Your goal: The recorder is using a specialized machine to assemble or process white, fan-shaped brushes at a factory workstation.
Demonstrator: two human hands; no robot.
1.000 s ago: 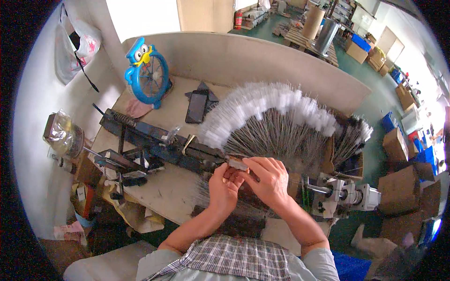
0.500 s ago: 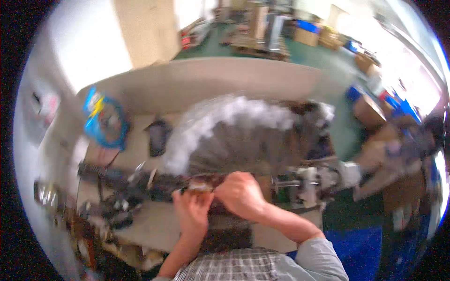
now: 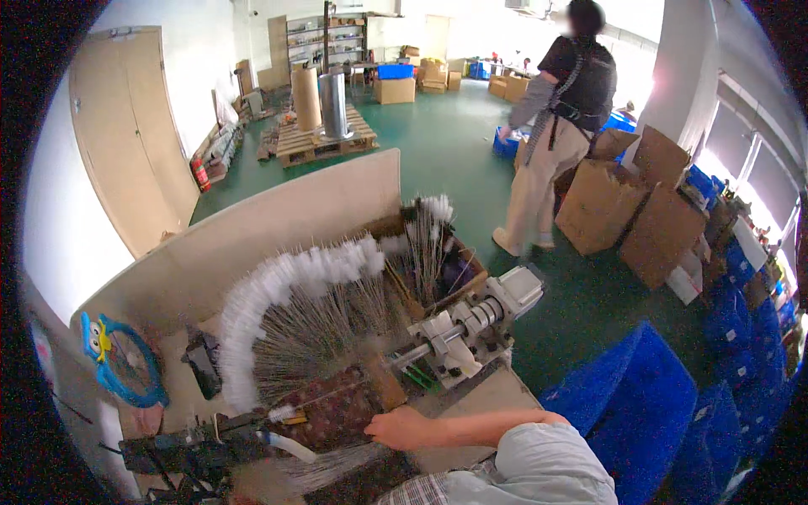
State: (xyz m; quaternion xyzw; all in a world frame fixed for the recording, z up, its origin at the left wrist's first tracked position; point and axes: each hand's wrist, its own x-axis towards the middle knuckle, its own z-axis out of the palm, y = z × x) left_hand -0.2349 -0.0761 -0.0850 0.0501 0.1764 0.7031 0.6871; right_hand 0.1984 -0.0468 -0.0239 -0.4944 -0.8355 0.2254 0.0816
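Head view: you lean over the bench [image 3: 471, 396]; only your right hand [image 3: 402, 427] shows, and your left hand is out of sight.
Right hand: fingers curled at the edge of the dark patterned pad [image 3: 332, 412], beside the thin wires [image 3: 337, 467] that lie under it. You look to be pinching a wire, but I cannot tell for sure.
Done so far: a big fan of white-tipped brushes [image 3: 286, 295] lies spread on the bench, just behind the pad. That looks like finished stock.
Left to do: loose wires by your hand and a bundle standing in the brown box [image 3: 429, 252] suggest more remains.
Machine: black jig [image 3: 185, 446] at your left, grey motor unit [image 3: 480, 320] at your right, both near the hand.
Around: blue round clock [image 3: 126, 362], black phone [image 3: 204, 370], blue crates [image 3: 640, 404].
In the way: the motor unit crowds your right forearm. A person [image 3: 560, 126] stands well apart by cardboard boxes [image 3: 623, 202].
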